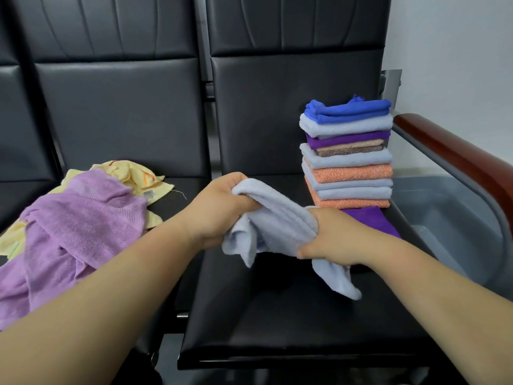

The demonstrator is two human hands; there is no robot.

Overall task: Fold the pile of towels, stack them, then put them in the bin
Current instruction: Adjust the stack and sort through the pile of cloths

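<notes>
From the head camera, my left grip (219,207) and right grip (330,234) both clutch a crumpled pale blue terry towel (274,218) above the black padded seat (277,315). The tall stack of folded towels (347,154) stands just behind my right grip. A rumpled lilac towel (83,226) overlaps a yellow towel (133,173) on the neighbouring seat, left. The grey plastic bin (444,212) sits beside the seat, right.

Both your bare forearms reach forward and converge in front of you. Your left hand (219,209) curls its fingers round the upper end of a pale blue towel (277,220). Your right hand (333,237), close beside it and slightly lower, grips the same towel with its back turned upward.
</notes>
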